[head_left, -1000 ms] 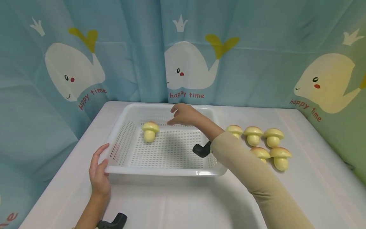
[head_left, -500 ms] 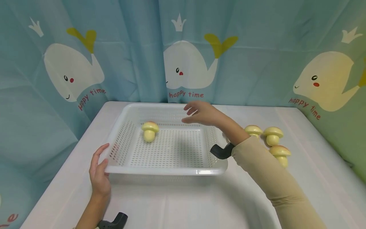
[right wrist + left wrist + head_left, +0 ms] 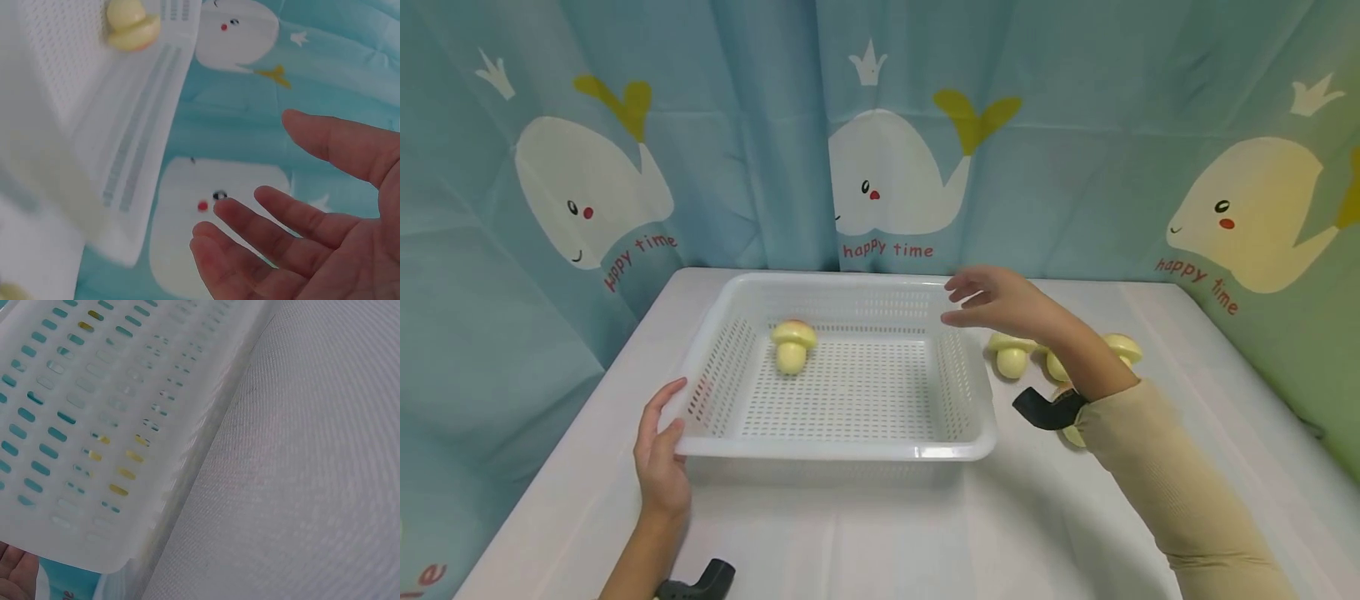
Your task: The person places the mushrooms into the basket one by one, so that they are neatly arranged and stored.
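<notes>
A white perforated plastic basket point(image 3: 842, 451) stands on the table, with one pale yellow toy mushroom point(image 3: 792, 348) inside at its left. My left hand point(image 3: 662, 462) holds the basket by its left rim near the front corner. My right hand point(image 3: 1003, 304) is over the basket's back right corner, fingers spread and slightly bent, holding nothing; the right wrist view shows the bare palm. Several matching mushrooms point(image 3: 1012, 360) sit on the table right of the basket, some partly hidden behind my right forearm.
A white cloth covers the table point(image 3: 880, 533). Behind and beside it hangs a blue-green curtain point(image 3: 760, 167) printed with whales. A black device point(image 3: 1047, 408) sits at my right wrist, and another black device point(image 3: 703, 579) at my left.
My right hand has moved right, from above the basket's middle to its back right corner. The mushroom in the basket and my left hand have stayed in place.
</notes>
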Available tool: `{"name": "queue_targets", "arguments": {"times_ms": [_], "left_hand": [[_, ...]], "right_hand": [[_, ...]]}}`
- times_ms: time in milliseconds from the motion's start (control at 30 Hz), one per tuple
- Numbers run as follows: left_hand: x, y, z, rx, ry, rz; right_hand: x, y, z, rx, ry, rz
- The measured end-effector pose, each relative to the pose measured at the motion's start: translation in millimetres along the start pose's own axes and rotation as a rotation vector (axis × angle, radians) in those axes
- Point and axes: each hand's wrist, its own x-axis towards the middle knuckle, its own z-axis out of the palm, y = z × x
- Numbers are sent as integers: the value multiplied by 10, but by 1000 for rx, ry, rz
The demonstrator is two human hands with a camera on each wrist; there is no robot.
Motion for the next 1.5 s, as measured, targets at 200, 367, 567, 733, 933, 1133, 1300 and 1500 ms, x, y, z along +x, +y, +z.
{"name": "queue_targets", "arguments": {"times_ms": [200,367,567,733,933,1133,1300,1500], "left_hand": [[-13,15,7,16,13,-15],[-9,21,12,29,17,-15],[2,20,11,28,11,-5],[6,28,10,15,13,-13],[3,40,14,23,13,-14],[3,45,-4,26,30,-21],[5,46,-7,32,16,-20],[7,52,3,43,12,-24]], "right_hand": [[-208,154,-151,4,29,47],[-373,314,-224,-24,40,80],[-561,512,-293,-14,59,96],[-707,644,-363,-23,58,126],[-866,806,-414,21,71,158],[-970,929,-418,15,86,162],[-1079,1042,-403,7,92,178],[-1154,1153,-385,-36,114,183]]}}
